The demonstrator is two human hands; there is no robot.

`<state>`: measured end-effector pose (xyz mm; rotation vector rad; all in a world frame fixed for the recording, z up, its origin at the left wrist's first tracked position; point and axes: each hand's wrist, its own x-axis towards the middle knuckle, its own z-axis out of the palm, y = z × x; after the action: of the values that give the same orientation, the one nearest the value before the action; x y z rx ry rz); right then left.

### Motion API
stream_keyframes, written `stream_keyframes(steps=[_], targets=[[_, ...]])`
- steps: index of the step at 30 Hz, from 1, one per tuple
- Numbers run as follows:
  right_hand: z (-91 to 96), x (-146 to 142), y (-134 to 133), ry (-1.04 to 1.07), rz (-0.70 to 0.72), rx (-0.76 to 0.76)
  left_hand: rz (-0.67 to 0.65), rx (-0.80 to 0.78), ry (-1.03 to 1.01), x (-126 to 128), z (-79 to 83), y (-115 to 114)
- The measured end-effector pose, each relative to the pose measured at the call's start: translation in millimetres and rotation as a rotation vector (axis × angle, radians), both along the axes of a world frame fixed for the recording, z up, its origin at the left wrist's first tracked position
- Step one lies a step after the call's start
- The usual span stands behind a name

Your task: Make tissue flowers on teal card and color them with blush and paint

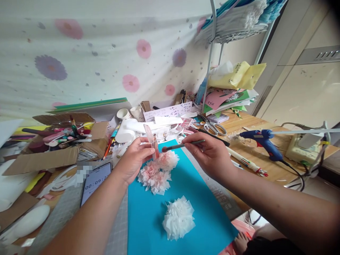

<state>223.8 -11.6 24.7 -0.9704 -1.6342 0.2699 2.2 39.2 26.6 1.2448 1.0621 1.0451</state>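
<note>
My left hand [134,157] is closed around a small clear container [155,148] with pinkish contents, held upright above the blue sheet [204,216]. In my right hand [209,150] is a thin brush [183,145]. Its round, dark tip points left, close to the container; whether the two touch I cannot tell. Just below both hands lies a cluster of pink-tinted tissue-paper flowers [155,179] on the sheet. Nearer to me on the same sheet is a white ruffled paper flower [178,218].
A phone [96,180] showing a timer lies left of the sheet, beside a cardboard box [42,159] of pens and tools. On the right are a blue glue gun [261,140], scissors [214,128] and a power strip [305,148]. Paper cups [123,114] stand at the back.
</note>
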Motion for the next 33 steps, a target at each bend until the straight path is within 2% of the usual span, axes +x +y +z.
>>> stream_keyframes(steps=[3, 5, 10, 14, 17, 21, 25, 29, 33], targets=[[-0.3, 0, 0, 0.034, 0.033, 0.022, 0.009, 0.007, -0.005, 1, 1.1, 0], [0.2, 0, -1, -0.033, 0.064, 0.047, 0.016, 0.008, -0.005, 1, 1.4, 0], [3.2, 0, -5, -0.010, 0.046, 0.077, 0.012, 0.014, -0.020, 1, 2.2, 1], [4.6, 2, -7, -0.090, 0.059, 0.109, 0.008, 0.008, -0.025, 1, 1.8, 0], [4.4, 2, -8, -0.033, 0.030, 0.105, 0.000, 0.010, -0.035, 1, 1.6, 1], [4.2, 3, -9, -0.114, 0.106, 0.136, -0.004, 0.006, -0.034, 1, 2.1, 1], [5.5, 2, -11, -0.089, 0.058, 0.162, -0.006, 0.002, -0.037, 1, 2.3, 0], [6.7, 3, -13, -0.169, 0.127, 0.161, -0.008, -0.002, -0.031, 1, 3.3, -1], [6.6, 7, -14, -0.132, 0.098, 0.127, -0.009, -0.012, -0.020, 0, 4.3, -1]])
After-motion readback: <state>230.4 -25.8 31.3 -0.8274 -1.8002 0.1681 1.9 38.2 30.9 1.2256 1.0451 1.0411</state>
